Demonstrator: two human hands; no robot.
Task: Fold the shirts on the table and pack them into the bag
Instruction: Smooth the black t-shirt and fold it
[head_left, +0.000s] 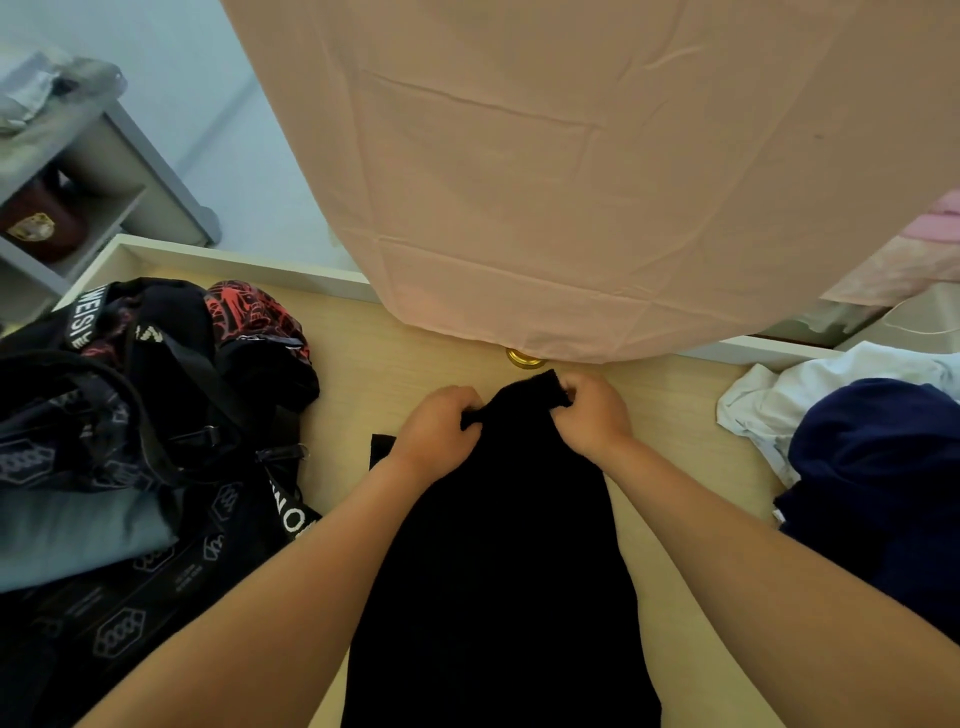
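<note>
Head view: both forearms reach forward from the bottom corners and meet at the far end of the black shirt (509, 545), which is the landmark for everything else. The left hand (441, 431) lies knuckles up on the shirt's upper left edge, with its fingers curled in and pinching a small ridge of black cloth. The right hand (592, 410) sits just across from it on the upper right edge, fingers likewise curled and gripping the fabric. The two hands are near each other, and a peak of cloth rises between them.

The black shirt lies on the pale wooden tabletop (415, 338) as a long, narrow strip running from the hands down to the bottom edge of the view. It is plain, dark and without visible print. A small black corner juts out at its left, just beside the left wrist.

Left of the shirt stands the open black bag (156, 415), with white lettering on its straps and a grey-blue folded garment (67, 535) inside. Right of the shirt, a navy shirt (883, 467) is heaped over a crumpled white shirt (789, 384). Beyond the shirt, a pink cloth (571, 182) hangs down to the tabletop, with a gold knob (522, 357) showing under its hem.
</note>
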